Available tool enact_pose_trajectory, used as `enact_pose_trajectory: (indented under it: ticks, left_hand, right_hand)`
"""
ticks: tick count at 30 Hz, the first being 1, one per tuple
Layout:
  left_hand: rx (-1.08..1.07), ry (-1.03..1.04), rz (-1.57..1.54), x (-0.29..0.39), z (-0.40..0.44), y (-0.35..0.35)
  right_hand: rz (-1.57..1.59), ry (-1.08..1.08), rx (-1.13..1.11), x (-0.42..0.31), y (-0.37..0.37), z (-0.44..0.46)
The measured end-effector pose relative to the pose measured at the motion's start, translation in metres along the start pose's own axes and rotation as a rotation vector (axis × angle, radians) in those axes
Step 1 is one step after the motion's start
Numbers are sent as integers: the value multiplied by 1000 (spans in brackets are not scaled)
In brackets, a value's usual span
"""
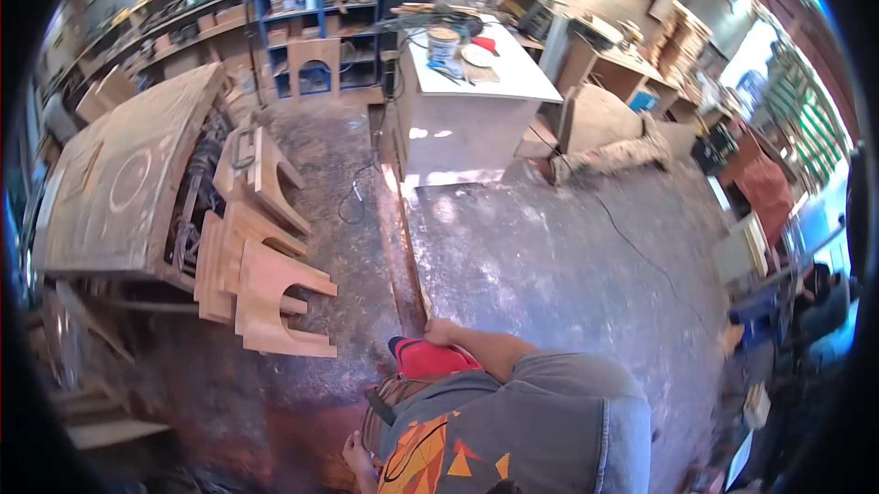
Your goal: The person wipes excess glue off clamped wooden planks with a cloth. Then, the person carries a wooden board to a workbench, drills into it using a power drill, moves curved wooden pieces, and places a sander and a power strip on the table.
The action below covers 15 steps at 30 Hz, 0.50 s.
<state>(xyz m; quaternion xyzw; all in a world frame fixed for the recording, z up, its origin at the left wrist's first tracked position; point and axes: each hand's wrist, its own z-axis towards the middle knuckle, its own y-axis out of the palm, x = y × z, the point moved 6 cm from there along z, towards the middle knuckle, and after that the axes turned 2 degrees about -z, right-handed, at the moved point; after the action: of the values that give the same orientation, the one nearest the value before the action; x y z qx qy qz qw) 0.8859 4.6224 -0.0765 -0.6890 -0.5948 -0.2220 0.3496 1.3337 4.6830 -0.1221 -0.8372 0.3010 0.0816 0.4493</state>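
Single head-worn view, very wide, dark curved border at the sides. Looks forward and steeply down over the wearer's shirt (540,430), nearest at bottom. Floor (549,256) mid-frame. White-topped table (526,84) farther off, upper centre: top seen from above, near edge toward camera. Wooden bench (174,128) at left, right edge facing mid-frame.

I can't read the right hand's (441,331) grip on the red fabric (435,361); its fingers are too small from here. The left hand (356,451) shows only partly, so I can't tell what it holds. The bottom edge cuts off the grey T-shirt (540,434). Small goods on the blue shelving (320,13) defeat me.
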Motion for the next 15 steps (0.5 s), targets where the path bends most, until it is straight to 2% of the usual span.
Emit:
enact_pose_trajectory:
  ticks: [1,3,5,6,7,8,9,10,11,12,15]
  left_hand:
    - [-37,14,12,9,11,-13]
    - [-80,34,11,15,47,-38]
    - [-196,139,-4,16,98,-58]
    - [-156,436,274,34,107,-72]
    - [-22,675,542,82,94,-73]
    - [12,548,567,105,93,-78]
    - [73,579,683,119,96,-84]
    - [79,486,542,134,93,-94]
    - [153,419,503,126,107,-102]
    - [189,358,477,117,120,-113]
    - [320,223,216,113,122,-146]
  right_hand:
    - [141,-28,57,-40,-24,-19]
    - [166,-21,75,-74,-29,-30]
    - [95,8,68,-84,-16,-24]
    - [-12,-7,38,-84,0,-18]
    - [65,-162,82,-77,9,-12]
    - [122,135,13,-103,-24,-47]
    - [-75,271,-141,-15,51,4]
    - [-280,-2,-87,48,101,33]
    - [-456,-165,-38,25,79,9]
    - [-622,-447,-358,79,123,31]
    - [-625,-235,-487,20,90,34]
